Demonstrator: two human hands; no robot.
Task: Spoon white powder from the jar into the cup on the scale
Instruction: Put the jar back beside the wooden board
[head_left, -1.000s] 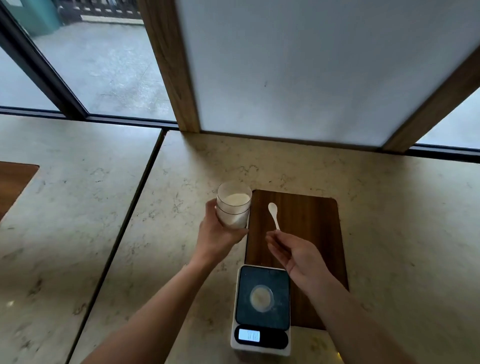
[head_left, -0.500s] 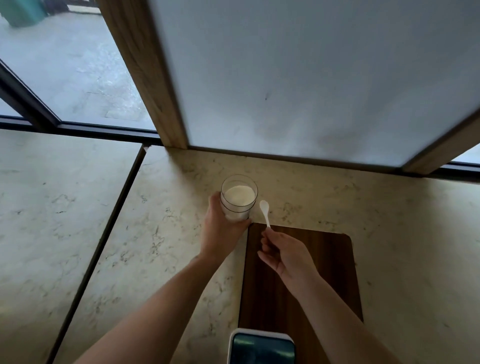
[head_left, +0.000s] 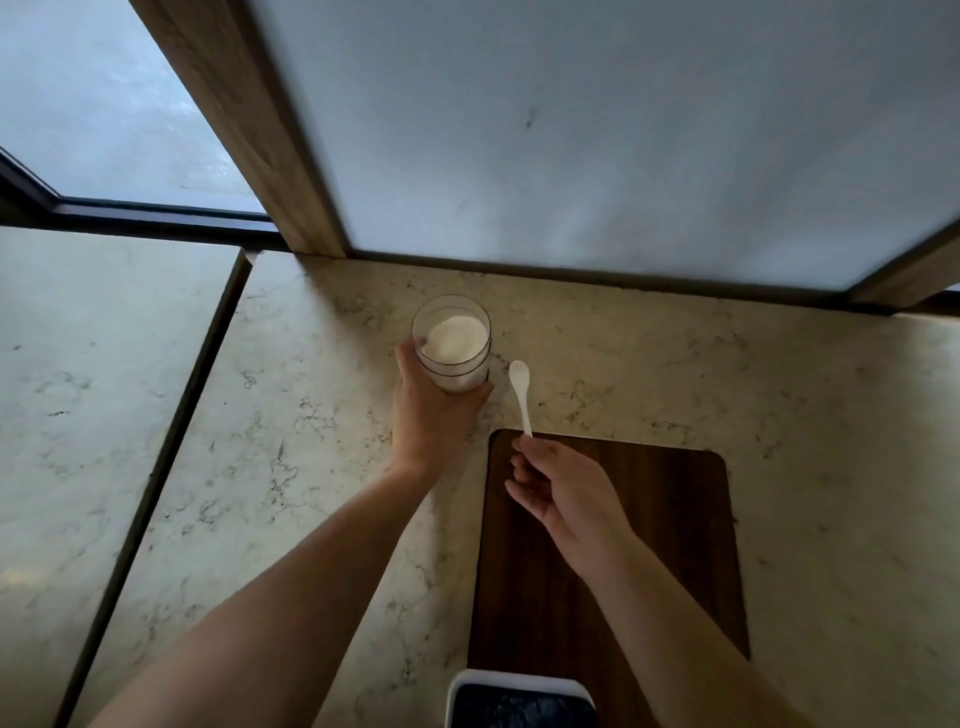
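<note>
A clear glass jar (head_left: 453, 340) holding white powder stands on the marble counter, just past the wooden board's far left corner. My left hand (head_left: 427, 415) is wrapped around its near side. My right hand (head_left: 563, 493) pinches the handle of a small white spoon (head_left: 520, 392), whose bowl points away from me, just right of the jar and outside it. Only the far edge of the scale (head_left: 519, 699) shows at the bottom of the frame. The cup on it is out of view.
A dark wooden board (head_left: 649, 545) lies on the marble counter (head_left: 805, 415) under my right hand. A wood-framed white panel (head_left: 571, 130) rises right behind the jar. A dark seam (head_left: 171, 431) splits the counter on the left.
The camera has tilted up, so the scale and cup have slid mostly out of the frame. The jar went from lifted to resting on the counter. The spoon stays beside it.
</note>
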